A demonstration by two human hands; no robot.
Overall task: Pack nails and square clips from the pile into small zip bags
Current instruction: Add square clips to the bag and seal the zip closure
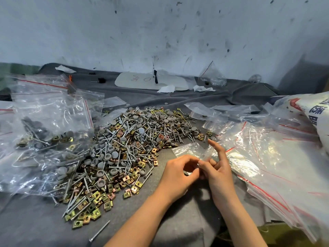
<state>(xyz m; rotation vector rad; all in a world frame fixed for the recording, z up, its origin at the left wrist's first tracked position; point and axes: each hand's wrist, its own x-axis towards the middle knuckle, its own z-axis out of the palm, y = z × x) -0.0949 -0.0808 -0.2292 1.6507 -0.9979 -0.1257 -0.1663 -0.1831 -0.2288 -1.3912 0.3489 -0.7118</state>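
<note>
Bare cloth (44, 221) nearside; pile (124, 148) blocks centre.

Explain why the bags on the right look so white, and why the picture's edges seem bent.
Head view: light glares off the empty zip bags, washing them white; the wide-angle lens bows the edges, softens the corners; the pile is sharp; the small bag barely shows.

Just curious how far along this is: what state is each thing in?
Small zip bag: empty, held by both hands.
Left hand: pinches its edge.
Right hand: pinches it, forefinger raised.
Pile of nails and clips: loose, unsorted.
Left bags: filled.
Right bags: empty, flat.
</note>
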